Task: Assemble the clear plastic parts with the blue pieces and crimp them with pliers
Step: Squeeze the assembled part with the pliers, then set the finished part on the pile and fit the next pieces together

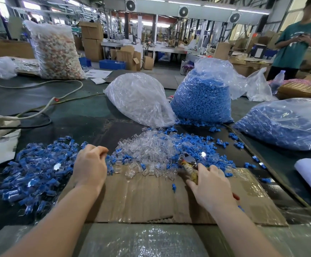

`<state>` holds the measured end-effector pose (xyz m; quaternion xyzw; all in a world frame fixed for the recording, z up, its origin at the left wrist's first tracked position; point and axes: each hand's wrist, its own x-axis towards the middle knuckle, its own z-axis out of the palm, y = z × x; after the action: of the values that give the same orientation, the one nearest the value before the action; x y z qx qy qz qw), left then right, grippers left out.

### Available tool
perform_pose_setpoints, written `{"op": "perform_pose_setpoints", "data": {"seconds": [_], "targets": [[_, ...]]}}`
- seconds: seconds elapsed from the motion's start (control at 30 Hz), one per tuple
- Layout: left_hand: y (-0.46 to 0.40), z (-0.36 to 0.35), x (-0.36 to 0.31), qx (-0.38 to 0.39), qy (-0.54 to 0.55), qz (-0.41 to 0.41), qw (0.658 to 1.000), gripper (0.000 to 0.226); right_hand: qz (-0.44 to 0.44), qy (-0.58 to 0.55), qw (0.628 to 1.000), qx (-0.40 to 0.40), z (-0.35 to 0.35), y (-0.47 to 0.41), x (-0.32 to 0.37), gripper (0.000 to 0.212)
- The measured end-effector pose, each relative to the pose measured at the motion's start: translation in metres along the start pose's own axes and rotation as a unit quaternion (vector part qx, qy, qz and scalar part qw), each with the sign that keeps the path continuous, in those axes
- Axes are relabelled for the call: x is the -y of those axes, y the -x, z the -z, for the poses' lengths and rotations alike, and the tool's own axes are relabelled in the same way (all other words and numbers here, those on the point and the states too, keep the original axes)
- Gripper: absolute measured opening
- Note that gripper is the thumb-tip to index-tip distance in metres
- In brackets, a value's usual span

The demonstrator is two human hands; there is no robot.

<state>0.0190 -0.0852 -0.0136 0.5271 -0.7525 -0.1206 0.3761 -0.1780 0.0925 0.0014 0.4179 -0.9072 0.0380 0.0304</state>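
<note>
Your left hand (90,164) is curled at the edge of the clear parts (145,151); whether its grip holds anything, you cannot tell. Your right hand (209,184) grasps the pliers (189,165) on the cardboard (141,199). Blue pieces (193,143) lie just behind; assembled ones (38,164) are piled left.

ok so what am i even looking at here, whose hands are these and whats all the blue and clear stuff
One picture, taken by a camera worn on a worker's head, looking down at their own bare hands. The left hand, fingers curled, reaches into the loose clear plastic parts; whether it holds one is hidden. The right hand grips pliers. Both work over a flattened cardboard sheet. Loose blue pieces lie mixed in beside the clear ones. The pile of joined blue-and-clear parts sits at the left. Behind stand bags: one of clear parts, two of blue pieces.
</note>
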Motion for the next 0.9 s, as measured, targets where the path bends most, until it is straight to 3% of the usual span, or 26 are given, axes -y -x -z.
{"op": "perform_pose_setpoints", "data": {"seconds": [0.2, 0.37, 0.47, 0.57, 0.7, 0.9], "targets": [[0.001, -0.003, 0.011, 0.026, -0.089, 0.001, 0.996, 0.02, -0.023, 0.053, 0.998, -0.009, -0.014, -0.002, -0.004, 0.066], [0.014, -0.011, -0.015, 0.037, -0.003, -0.05, 0.998, 0.021, -0.027, 0.057, 0.998, -0.022, -0.015, 0.002, 0.0, 0.068], [0.026, -0.018, -0.038, 0.084, 0.087, -0.096, 0.988, 0.017, 0.038, 0.006, 0.994, -0.097, -0.012, 0.005, 0.009, 0.05], [0.04, -0.027, -0.056, 0.152, 0.136, -0.139, 0.969, 0.016, 0.117, -0.083, 0.987, -0.075, -0.014, 0.011, 0.021, 0.028], [0.055, -0.041, -0.069, 0.208, 0.153, -0.164, 0.952, 0.019, 0.114, -0.095, 0.987, -0.065, -0.022, 0.011, 0.027, 0.009], [0.062, -0.056, -0.075, 0.213, 0.149, -0.153, 0.953, 0.022, 0.073, -0.12, 0.985, -0.1, -0.029, 0.001, 0.03, 0.015]]}}
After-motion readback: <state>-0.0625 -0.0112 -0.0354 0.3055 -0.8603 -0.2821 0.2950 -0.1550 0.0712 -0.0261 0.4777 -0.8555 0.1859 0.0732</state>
